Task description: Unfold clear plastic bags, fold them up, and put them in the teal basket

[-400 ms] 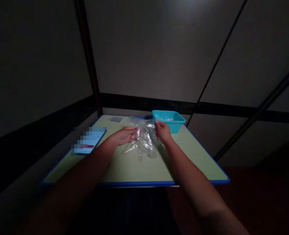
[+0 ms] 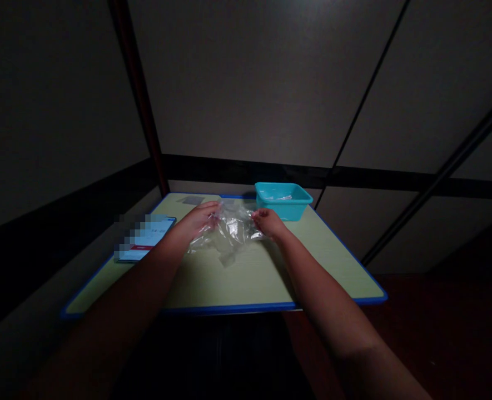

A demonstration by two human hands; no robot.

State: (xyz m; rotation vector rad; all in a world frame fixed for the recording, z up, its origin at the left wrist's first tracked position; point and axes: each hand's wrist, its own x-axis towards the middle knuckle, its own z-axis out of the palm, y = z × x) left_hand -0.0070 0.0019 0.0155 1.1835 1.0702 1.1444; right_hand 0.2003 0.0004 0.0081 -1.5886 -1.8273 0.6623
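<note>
A clear, crinkled plastic bag is stretched between my two hands over the middle of the table. My left hand grips its left side, with the fingertips partly behind the film. Its right side is pinched between the thumb and fingers of my right hand, just in front of a turquoise basin. Loose folds of the plastic hang down toward the tabletop. Whether anything lies inside the bag I cannot make out.
The turquoise basin at the back right holds some pale items. A tablet with a lit screen lies at the left edge. A flat grey piece rests at the back left of the blue-edged table. Walls stand behind and left.
My hands have moved slightly apart, the left one going left and up, and the plastic bag is spread wider between them. The whole view has shifted a little.
</note>
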